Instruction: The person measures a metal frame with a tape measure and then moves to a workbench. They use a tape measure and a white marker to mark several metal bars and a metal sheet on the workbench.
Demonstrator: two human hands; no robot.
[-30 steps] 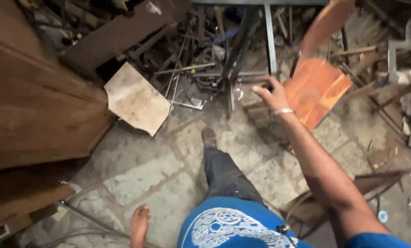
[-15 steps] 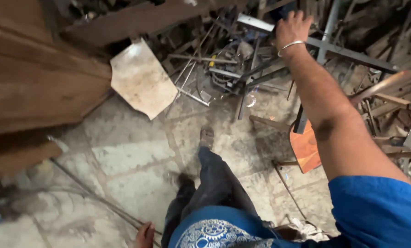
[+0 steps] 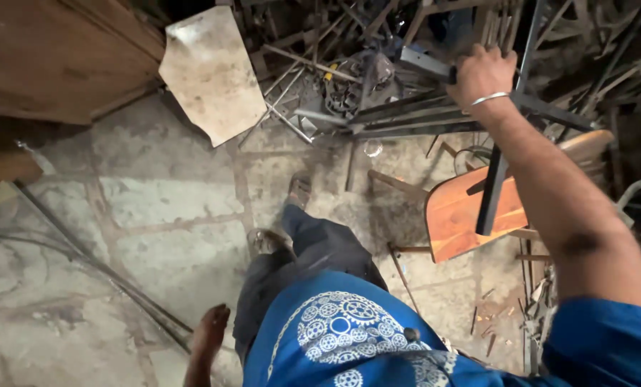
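My right hand (image 3: 480, 74), with a silver bangle at the wrist, is stretched out over a heap of scrap metal and is closed around a long dark metal bar (image 3: 435, 66) that lies across the heap. Below that arm stands an orange wooden chair (image 3: 463, 213) with a black metal strip (image 3: 494, 188) leaning over its seat. My left hand (image 3: 207, 335) hangs low beside my leg at the bottom of the view, fingers loosely curled and holding nothing.
A pale, worn flat board (image 3: 213, 72) leans at the top left beside large brown wooden panels (image 3: 55, 57). Thin metal rods (image 3: 105, 272) lie across the stone-slab floor on the left. Tangled rods, frames and scrap (image 3: 349, 86) fill the top and right.
My right hand has come down from reaching over the scrap heap and closed on the dark bar. The view has shifted left, so the orange chair shows more fully.
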